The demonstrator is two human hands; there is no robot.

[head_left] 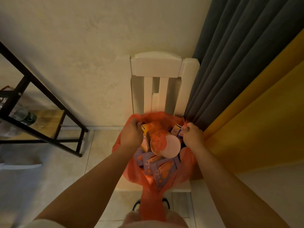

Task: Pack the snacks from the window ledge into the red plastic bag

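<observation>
The red plastic bag [153, 199] rests on the seat of a white chair [158, 66], its mouth pulled apart. My left hand [131, 135] grips the bag's left rim and my right hand [192, 136] grips the right rim. Inside lie several purple snack packets [158, 167], a round pale-lidded tub [166, 145], a yellow packet [145, 128] and a purple packet [176, 130] near the right rim. One bag handle hangs down toward my body.
A grey curtain [238, 55] hangs just right of the chair, with a yellow surface [255, 129] beside it. A black-framed shelf [41, 112] holding a bottle [24, 116] stands at left. The floor is tiled, and a slippered foot [136, 205] shows below the seat.
</observation>
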